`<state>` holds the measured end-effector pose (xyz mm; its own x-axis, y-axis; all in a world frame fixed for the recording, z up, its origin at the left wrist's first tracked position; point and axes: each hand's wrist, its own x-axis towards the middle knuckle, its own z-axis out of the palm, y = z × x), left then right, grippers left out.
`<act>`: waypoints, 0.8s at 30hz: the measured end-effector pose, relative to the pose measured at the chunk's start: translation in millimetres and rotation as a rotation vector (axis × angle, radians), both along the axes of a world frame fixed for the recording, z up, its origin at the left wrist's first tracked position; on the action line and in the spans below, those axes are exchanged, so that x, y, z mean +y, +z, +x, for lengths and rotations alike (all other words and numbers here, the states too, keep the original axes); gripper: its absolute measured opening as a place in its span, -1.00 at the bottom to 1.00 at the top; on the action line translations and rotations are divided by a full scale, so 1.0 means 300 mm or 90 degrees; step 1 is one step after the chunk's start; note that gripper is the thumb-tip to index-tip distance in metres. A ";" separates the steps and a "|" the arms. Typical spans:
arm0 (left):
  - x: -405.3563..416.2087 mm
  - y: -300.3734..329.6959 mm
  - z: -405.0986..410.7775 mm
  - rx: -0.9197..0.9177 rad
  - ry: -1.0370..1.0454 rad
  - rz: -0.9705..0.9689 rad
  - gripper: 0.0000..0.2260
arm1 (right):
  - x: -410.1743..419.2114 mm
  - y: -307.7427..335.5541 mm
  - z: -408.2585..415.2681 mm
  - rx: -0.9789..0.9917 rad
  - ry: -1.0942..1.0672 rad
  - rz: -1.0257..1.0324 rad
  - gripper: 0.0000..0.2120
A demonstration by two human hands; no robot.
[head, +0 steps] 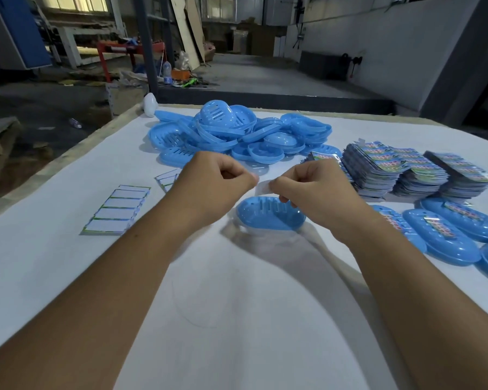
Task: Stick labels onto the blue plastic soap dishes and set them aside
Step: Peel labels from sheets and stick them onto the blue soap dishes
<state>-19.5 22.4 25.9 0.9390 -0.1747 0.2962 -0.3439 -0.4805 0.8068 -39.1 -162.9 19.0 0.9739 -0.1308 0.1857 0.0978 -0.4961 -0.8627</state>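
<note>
The blue soap dish [269, 215] lies upside down on the white table [237, 305], long axis left to right, directly below both hands. The left hand [212, 184] and right hand [313, 192] pinch a small label [262, 188] between them, just above it.

Floor [265, 74]: grey concrete, littered at left
Wall [378, 38]: pale, along the right
Windows [76, 1]: daylit, far left
Boards [188, 29]: leaning by a dark steel post [145, 43]; red frame [130, 52] behind
</note>
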 end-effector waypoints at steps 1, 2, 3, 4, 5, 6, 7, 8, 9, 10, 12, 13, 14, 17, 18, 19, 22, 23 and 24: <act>-0.006 -0.001 -0.005 0.015 -0.015 -0.008 -0.82 | 0.002 0.000 0.000 -0.005 0.000 -0.004 -0.79; -0.012 -0.003 -0.009 0.027 -0.026 -0.014 -0.83 | 0.002 -0.001 0.000 -0.009 0.000 -0.010 -0.79; -0.016 -0.005 -0.012 0.036 -0.033 -0.019 -0.83 | 0.003 -0.003 -0.001 -0.011 0.002 -0.014 -0.79; -0.019 -0.006 -0.014 0.043 -0.038 -0.020 -0.83 | 0.004 -0.004 -0.002 -0.015 0.006 -0.015 -0.78; -0.022 -0.006 -0.015 0.048 -0.043 -0.019 -0.83 | 0.004 -0.005 -0.004 -0.020 0.011 -0.013 -0.78; -0.023 -0.008 -0.014 0.052 -0.049 -0.020 -0.83 | 0.005 -0.004 -0.006 -0.026 0.019 -0.010 -0.79; -0.024 -0.010 -0.014 0.055 -0.055 -0.025 -0.82 | 0.006 -0.002 -0.009 -0.031 0.026 -0.008 -0.79; -0.025 -0.012 -0.013 0.056 -0.058 -0.032 -0.82 | 0.007 0.000 -0.011 -0.035 0.032 -0.009 -0.77; -0.025 -0.014 -0.012 0.057 -0.059 -0.036 -0.82 | 0.007 0.002 -0.013 -0.039 0.036 -0.011 -0.76; -0.025 -0.015 -0.012 0.057 -0.060 -0.038 -0.83 | 0.007 0.004 -0.013 -0.041 0.037 -0.010 -0.76; -0.025 -0.018 -0.012 0.056 -0.064 -0.038 -0.84 | 0.004 0.002 -0.010 -0.040 0.032 -0.003 -0.77; -0.026 -0.019 -0.010 0.057 -0.068 -0.037 -0.85 | 0.002 0.000 -0.008 -0.038 0.027 0.001 -0.79; -0.026 -0.021 -0.009 0.061 -0.070 -0.034 -0.85 | 0.000 -0.001 -0.006 -0.035 0.024 0.004 -0.81; -0.023 -0.023 -0.006 0.084 -0.067 -0.034 -0.88 | -0.004 -0.002 -0.006 -0.040 0.037 0.013 -0.82; -0.022 -0.022 -0.004 0.091 -0.059 -0.037 -0.87 | -0.005 -0.002 -0.006 -0.047 0.046 0.015 -0.81; -0.019 -0.021 -0.003 0.095 -0.048 -0.042 -0.86 | -0.007 -0.003 -0.006 -0.056 0.055 0.014 -0.79; -0.011 -0.018 -0.004 0.087 -0.017 -0.057 -0.82 | -0.003 -0.008 -0.007 -0.078 0.091 0.017 -0.77; -0.009 -0.017 -0.004 0.079 -0.009 -0.059 -0.82 | 0.000 -0.009 -0.009 -0.082 0.104 0.020 -0.78; -0.008 -0.016 -0.005 0.072 -0.001 -0.059 -0.82 | 0.002 -0.011 -0.009 -0.084 0.111 0.021 -0.78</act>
<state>-21.0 20.0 21.2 0.9671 -0.1536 0.2030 -0.2488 -0.4014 0.8815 -41.9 -162.1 15.8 0.9499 0.0286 0.3114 0.2924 -0.4336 -0.8523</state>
